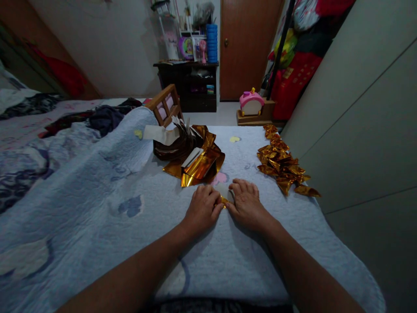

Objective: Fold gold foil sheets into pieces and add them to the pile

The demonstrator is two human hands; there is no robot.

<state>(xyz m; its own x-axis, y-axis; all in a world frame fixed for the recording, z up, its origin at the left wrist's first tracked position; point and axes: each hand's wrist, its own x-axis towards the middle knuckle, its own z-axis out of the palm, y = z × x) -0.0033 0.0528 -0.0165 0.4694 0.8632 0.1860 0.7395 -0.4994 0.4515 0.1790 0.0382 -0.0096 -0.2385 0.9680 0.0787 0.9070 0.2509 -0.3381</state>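
Pinned between both hands: a small gold paper (224, 200), held down on the quilt (130, 195) near its front edge. Head view only.

- Left hand (202, 206): palm down, fingers bent, thumb closed in on the paper from the left.
- Right hand (246, 203): palm down, fingers bent over the paper's right part, thumb closed in from the right.
- Only a gold sliver is seen between the thumbs, plus a pale patch just behind it. The rest is covered by fingers, so the paper's shape and fold state can't be made out.
- Both forearms are cut off at the bottom edge.

Around it:
- Stack of gold sheets (198, 163) lies just behind the hands. One sheet is curled up and white backing is exposed.
- Dark bundle (169, 148) sits behind the stack, half wrapped in white paper. What it is can't be told.
- Wooden frame (166, 106) is seen past the bundle, with its lower part hidden.
- Row of folded gold pieces (282, 163) lies to the right along the quilt edge, well apart from the hands. No count is possible, since the pieces overlap.
- Wardrobe (358, 108) fills the right side and is cut off by the frame.
- Far end: door (247, 43), dark shelf (192, 84), pink toy (251, 102). Lighting is dim and the shelf items are too small to name.
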